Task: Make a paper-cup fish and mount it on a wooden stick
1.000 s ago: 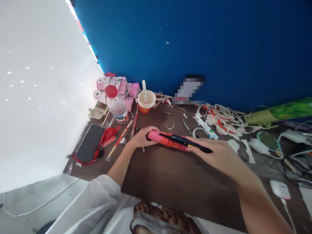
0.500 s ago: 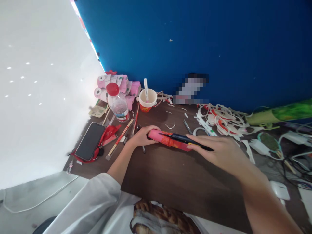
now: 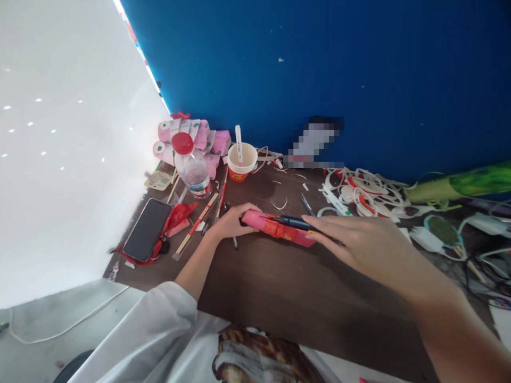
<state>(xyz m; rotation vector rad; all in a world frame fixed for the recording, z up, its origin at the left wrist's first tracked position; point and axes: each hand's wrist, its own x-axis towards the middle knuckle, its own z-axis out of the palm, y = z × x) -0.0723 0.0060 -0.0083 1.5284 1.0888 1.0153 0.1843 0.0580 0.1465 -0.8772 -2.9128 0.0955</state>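
My left hand is closed around the left end of a flat pink and red object, held just above the dark desk. My right hand pinches a black pen-shaped tool with a thin dark tip and a bit of yellow. The tip points left and lies along the upper side of the pink object; I cannot tell whether it touches. The tool's rear end is hidden behind my right fingers.
At the left are a phone, wooden sticks and a red-capped bottle. A paper cup with a white marker stands behind. Scissors, paper strips and cables lie right. A blue wall borders the back.
My right hand has turned and its wrist has swung to the right, so its fingers now cover the tool's rear end. My left hand and the pink object stay almost in place.
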